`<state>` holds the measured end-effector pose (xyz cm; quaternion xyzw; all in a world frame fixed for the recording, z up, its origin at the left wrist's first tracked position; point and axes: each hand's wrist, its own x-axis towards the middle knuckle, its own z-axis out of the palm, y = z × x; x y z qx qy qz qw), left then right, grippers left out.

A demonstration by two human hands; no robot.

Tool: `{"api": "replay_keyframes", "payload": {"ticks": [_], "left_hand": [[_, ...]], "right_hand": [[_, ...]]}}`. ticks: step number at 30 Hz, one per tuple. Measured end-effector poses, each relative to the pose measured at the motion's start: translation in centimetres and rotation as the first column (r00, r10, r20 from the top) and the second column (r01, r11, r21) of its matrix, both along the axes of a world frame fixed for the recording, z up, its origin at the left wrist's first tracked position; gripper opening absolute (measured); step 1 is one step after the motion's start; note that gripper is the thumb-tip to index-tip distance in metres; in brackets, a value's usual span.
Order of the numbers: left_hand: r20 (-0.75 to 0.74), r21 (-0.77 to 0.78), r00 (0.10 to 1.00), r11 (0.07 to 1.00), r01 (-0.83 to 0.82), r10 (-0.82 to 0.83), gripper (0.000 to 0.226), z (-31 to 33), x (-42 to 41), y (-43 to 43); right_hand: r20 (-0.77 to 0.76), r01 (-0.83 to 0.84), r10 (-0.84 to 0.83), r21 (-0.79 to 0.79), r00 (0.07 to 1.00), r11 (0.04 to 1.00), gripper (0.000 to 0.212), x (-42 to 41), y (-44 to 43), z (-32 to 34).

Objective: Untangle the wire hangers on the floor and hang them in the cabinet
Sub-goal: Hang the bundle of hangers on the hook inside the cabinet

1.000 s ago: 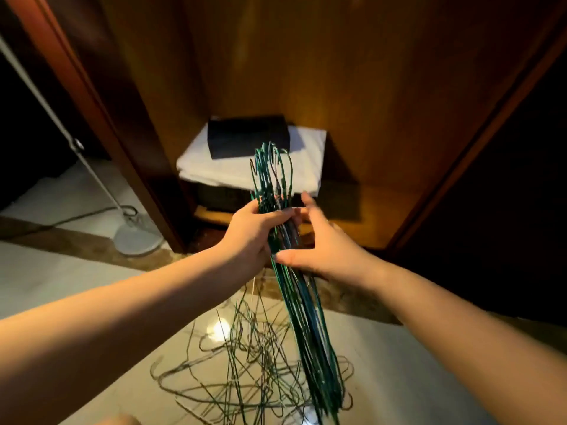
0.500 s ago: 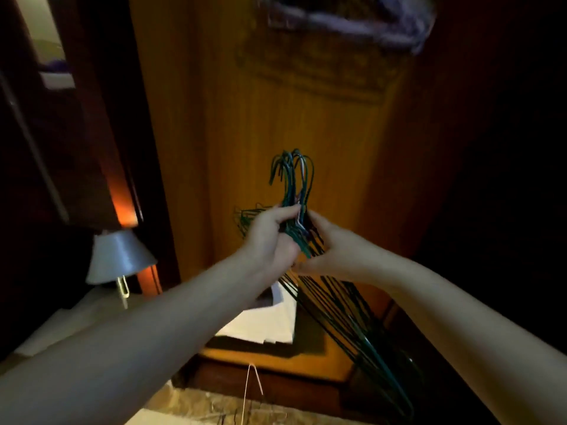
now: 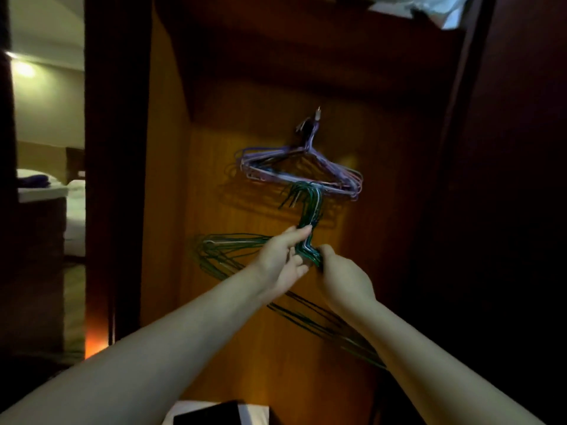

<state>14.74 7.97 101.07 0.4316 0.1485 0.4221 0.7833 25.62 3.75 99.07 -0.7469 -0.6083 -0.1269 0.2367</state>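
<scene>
I hold a bundle of green wire hangers (image 3: 310, 210) up inside the wooden cabinet (image 3: 233, 302). My left hand (image 3: 283, 259) pinches the necks just under the hooks. My right hand (image 3: 343, 277) grips the same necks from the right and a little lower. The green hooks reach up to the lower edge of a bunch of purple wire hangers (image 3: 300, 173), which hangs from a hook (image 3: 311, 124) on the cabinet's back wall. The green hangers' bodies fan out left and down to the right behind my arms.
A dark flat object on white folded cloth (image 3: 211, 414) lies at the cabinet's bottom. Pale fabric (image 3: 429, 7) sits on the shelf above. The dark cabinet frame (image 3: 116, 179) stands at the left, with a bed (image 3: 49, 185) in the room beyond.
I have lifted the green bundle from near the floor up to the hanging purple hangers, and my view has tilted upward. Both hands have closed on the necks.
</scene>
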Motion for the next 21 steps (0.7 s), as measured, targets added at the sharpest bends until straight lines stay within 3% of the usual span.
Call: {"api": "replay_keyframes", "payload": {"ticks": [5,7,11,15,19,21], "left_hand": [[-0.231,0.23,0.973,0.971,0.062,-0.008,0.058,3.8,-0.7,2.1],[-0.262,0.353,0.96,0.935,-0.004,0.103,0.049,5.4,-1.1,3.4],[-0.173,0.546,0.892,0.794,-0.265,0.417,0.035,8.5,-0.7,7.1],[-0.099,0.744,0.692,0.514,-0.426,0.716,0.028,10.2,1.3,11.9],[0.006,0.803,0.419,0.245,-0.543,0.908,0.032,11.5,5.2,17.9],[0.016,0.809,0.293,0.16,-0.565,0.956,0.038,12.8,7.4,20.9]], "right_hand": [[-0.141,0.007,0.006,0.089,0.99,0.996,0.03,2.7,2.3,3.3],[-0.231,-0.013,0.039,0.112,0.972,0.994,0.036,4.6,4.5,5.3],[-0.421,-0.076,0.146,0.179,0.895,0.981,0.033,9.6,9.4,9.7],[-0.513,-0.109,0.217,0.232,0.831,0.967,0.018,15.6,16.0,14.0],[-0.477,-0.229,0.32,0.24,0.819,0.944,0.01,19.9,23.6,18.9],[-0.448,-0.289,0.361,0.223,0.818,0.931,0.008,21.2,26.9,21.2]]}}
